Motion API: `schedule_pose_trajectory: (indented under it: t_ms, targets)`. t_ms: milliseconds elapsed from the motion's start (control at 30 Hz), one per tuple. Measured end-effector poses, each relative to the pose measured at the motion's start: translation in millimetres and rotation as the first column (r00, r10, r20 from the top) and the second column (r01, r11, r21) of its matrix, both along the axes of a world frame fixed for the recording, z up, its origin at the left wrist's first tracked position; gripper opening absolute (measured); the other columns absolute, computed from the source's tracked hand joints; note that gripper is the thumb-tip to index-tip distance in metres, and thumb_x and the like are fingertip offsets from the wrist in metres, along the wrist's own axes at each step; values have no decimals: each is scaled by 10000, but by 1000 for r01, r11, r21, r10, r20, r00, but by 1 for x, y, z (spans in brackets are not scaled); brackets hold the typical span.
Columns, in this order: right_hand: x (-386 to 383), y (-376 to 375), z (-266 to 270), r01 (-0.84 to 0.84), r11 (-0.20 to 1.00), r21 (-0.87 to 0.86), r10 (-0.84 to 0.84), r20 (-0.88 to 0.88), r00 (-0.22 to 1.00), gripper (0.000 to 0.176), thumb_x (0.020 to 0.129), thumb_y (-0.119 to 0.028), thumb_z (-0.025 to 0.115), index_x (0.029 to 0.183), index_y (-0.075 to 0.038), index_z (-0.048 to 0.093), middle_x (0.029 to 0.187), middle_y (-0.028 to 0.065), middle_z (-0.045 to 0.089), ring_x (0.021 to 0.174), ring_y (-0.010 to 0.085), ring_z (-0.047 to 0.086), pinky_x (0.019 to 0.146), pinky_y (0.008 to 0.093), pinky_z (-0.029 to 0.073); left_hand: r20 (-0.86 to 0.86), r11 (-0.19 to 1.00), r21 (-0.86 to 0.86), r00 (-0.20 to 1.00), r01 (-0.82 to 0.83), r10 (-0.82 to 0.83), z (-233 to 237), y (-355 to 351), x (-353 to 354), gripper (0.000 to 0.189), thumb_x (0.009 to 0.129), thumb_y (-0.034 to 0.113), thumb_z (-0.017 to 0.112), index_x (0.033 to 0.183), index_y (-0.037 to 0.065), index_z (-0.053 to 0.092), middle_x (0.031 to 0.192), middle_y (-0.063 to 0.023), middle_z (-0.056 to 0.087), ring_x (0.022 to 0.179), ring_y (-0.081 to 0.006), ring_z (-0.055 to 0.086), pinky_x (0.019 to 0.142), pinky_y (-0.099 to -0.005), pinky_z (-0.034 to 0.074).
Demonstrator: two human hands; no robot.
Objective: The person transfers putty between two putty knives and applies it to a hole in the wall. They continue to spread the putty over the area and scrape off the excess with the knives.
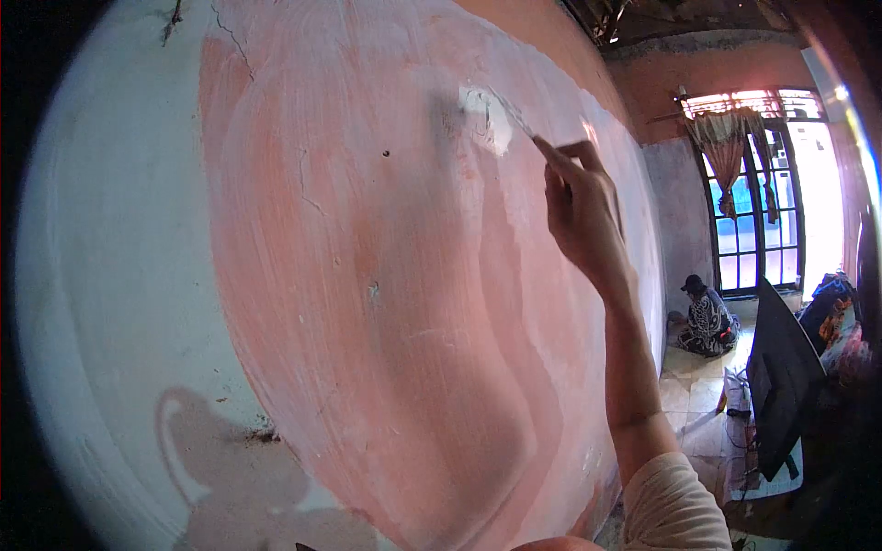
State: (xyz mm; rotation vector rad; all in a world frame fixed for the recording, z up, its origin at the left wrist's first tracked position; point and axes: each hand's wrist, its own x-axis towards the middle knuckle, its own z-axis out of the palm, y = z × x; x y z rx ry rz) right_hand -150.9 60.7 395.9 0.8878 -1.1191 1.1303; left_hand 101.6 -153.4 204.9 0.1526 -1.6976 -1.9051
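The right hand is reaching up from the lower right of the frame, its light sleeve covering the upper arm; its fingers are closing snugly around the near end of a thin-bladed tool, thumb and forefinger pinching, the others curling in towards the palm; I cannot tell what the left hand's fingers are doing. The tool is slanting up and left in the upper middle of the frame, its tip lying over the upper right edge of a wet-looking white patch; how hard it is pressing, I cannot tell.

The patch is standing out against a streaky pink wall, which is filling the centre; a small dark hole is showing to the patch's left, and a crack is running down at upper left; a whitish wall section is taking up the left side, a shadow falling across its foot.

At right, a person in a dark cap is sitting on the tiled floor below a barred window; a bunched curtain is hanging there; a black flat screen is standing nearer, at lower right.
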Motion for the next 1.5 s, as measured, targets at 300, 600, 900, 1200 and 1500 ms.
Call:
schedule_pose_trajectory:
  t_ms: [300, 600, 900, 1200, 1500]
  targets:
    - [-16, -37, 16, 117, 991, 71, -119, 31, 992, 443, 788, 21, 556, 1221, -71, 575, 1040, 171, 557, 666, 343, 620, 573, 427, 502, 3, 1000, 4, 1000, -19, 19, 0, 3, 1, 409, 928, 261, 487, 1204, -39, 447, 658, -106, 536, 476, -161, 479, 462, -283, 409]
    - [8, -4, -36, -59, 981, 186, 46, 74, 996, 479, 794, 56, 537, 1257, -64, 557, 1039, 179, 561, 652, 315, 613, 555, 407, 493, 5, 1000, 6, 1000, -19, 19, 3, 7, -5, 409, 926, 254, 492, 1206, -40, 448, 658, -107, 536, 477, -164, 480, 463, -286, 410]
    - [-12, -37, 22, 55, 998, 42, -56, 27, 998, 407, 804, 36, 532, 1194, -47, 615, 975, 157, 581, 687, 309, 614, 598, 402, 495, 10, 999, 17, 999, -43, 43, 2, 8, -2, 409, 923, 248, 497, 1208, -41, 449, 658, -109, 536, 478, -166, 481, 464, -290, 412]
    - [7, -9, -45, -22, 964, 264, 9, 48, 999, 491, 768, 55, 573, 1247, -49, 554, 1037, 171, 549, 645, 295, 622, 554, 397, 506, 17, 999, 19, 999, -39, 39, 3, 14, -7, 409, 920, 241, 501, 1210, -43, 449, 657, -111, 536, 479, -169, 482, 465, -293, 413]
    - [-27, -20, 21, 126, 992, -19, -125, 37, 992, 438, 798, 13, 569, 1222, -92, 593, 1012, 131, 584, 647, 284, 627, 550, 392, 495, 14, 998, 16, 998, -61, 61, 5, 20, -6, 409, 917, 235, 506, 1211, -44, 450, 657, -112, 536, 480, -171, 483, 466, -296, 415]
